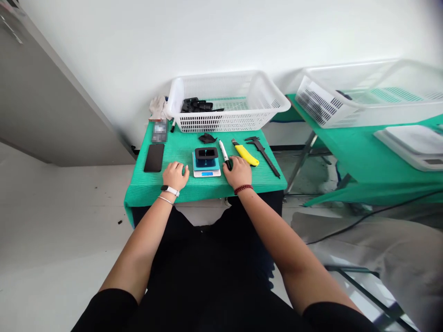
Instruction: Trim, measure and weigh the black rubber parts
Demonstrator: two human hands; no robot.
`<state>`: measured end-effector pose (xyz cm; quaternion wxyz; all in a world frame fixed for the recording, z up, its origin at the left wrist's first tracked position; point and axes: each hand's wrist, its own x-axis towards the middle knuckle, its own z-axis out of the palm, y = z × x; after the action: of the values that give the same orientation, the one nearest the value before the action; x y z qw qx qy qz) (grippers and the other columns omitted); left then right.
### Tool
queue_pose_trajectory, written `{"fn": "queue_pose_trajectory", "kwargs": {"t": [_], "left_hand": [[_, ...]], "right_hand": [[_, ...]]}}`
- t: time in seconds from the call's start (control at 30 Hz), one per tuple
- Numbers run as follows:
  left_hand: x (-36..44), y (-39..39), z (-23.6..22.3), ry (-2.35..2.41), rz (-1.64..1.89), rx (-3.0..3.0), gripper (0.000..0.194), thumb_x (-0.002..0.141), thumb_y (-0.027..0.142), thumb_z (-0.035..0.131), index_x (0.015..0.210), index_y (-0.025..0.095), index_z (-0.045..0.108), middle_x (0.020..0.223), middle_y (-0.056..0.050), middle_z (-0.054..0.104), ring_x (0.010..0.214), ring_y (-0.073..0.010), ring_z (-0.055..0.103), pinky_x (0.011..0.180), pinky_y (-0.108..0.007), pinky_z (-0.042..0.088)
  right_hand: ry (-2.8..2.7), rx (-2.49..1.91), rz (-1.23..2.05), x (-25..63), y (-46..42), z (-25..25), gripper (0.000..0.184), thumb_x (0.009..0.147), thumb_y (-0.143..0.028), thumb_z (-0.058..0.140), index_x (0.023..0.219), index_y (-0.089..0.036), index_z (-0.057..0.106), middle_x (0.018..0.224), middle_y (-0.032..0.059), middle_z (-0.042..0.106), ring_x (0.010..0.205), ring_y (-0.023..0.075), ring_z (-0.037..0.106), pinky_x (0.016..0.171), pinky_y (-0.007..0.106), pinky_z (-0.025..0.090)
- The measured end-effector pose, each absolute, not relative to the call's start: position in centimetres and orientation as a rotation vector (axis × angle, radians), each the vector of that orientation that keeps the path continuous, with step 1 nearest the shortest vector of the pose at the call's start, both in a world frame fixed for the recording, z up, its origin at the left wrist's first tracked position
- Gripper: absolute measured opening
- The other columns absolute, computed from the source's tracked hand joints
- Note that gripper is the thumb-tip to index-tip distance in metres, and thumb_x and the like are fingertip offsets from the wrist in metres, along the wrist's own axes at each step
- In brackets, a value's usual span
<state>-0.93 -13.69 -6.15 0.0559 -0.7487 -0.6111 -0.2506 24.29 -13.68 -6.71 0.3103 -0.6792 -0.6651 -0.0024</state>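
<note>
My left hand (175,175) rests on the green cloth with its thumb apart from its loosely bent fingers and nothing in it. A small digital scale (206,173) with a lit blue display sits between my hands, carrying a dark rectangular frame-like part (206,154). On the scale's right, my right hand (238,171) lies on the cloth, fingers relaxed, beside the black end of a white marker pen (223,150); whether it touches the pen I cannot tell. Just beyond that hand are a yellow utility knife (247,154) and a black caliper (265,157).
A black phone (154,158) lies at left, below a blurred packet (159,131) and gloves (158,109). Behind stands a white basket (228,121) holding black parts. A crumpled black piece (207,138) lies behind the scale. Another table (360,152) and a person's leg (380,249) are at right.
</note>
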Motion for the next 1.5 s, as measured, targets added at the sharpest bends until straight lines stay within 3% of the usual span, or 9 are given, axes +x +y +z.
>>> {"fn": "queue_pose_trajectory", "kwargs": {"t": [0.83,1.13,1.5], "left_hand": [[-1.05,-13.52,-6.07,-1.865,-0.779,-2.243,0.032,0.094,0.034,0.041,0.084,0.017,0.066,0.090,-0.015,0.064,0.092,-0.0272,0.057,0.075,-0.038,0.040],[-1.03,-13.72,-6.09,-1.882,-0.782,-2.238,0.034,0.095,0.035,0.040,0.082,0.018,0.066,0.088,-0.014,0.064,0.090,-0.0267,0.058,0.075,-0.038,0.040],[-1.32,-14.07,-5.38,-1.803,-0.769,-2.274,0.028,0.093,0.031,0.044,0.086,0.016,0.066,0.088,-0.012,0.064,0.088,-0.0257,0.057,0.078,-0.036,0.042]], "right_hand": [[-1.699,-1.814,0.024,24.04,-13.78,-6.59,0.049,0.089,-0.036,0.047,0.129,-0.009,0.044,0.117,0.0209,0.062,0.108,0.0330,0.055,0.095,0.047,0.041],[-1.694,-1.834,0.020,24.12,-13.90,-6.45,0.044,0.091,-0.040,0.044,0.123,-0.010,0.047,0.113,0.0197,0.063,0.106,0.0316,0.056,0.094,0.045,0.042],[-1.734,-1.771,-0.042,24.29,-14.43,-6.63,0.034,0.093,-0.029,0.041,0.117,-0.008,0.054,0.109,0.0189,0.067,0.103,0.0302,0.060,0.093,0.045,0.046]]}}
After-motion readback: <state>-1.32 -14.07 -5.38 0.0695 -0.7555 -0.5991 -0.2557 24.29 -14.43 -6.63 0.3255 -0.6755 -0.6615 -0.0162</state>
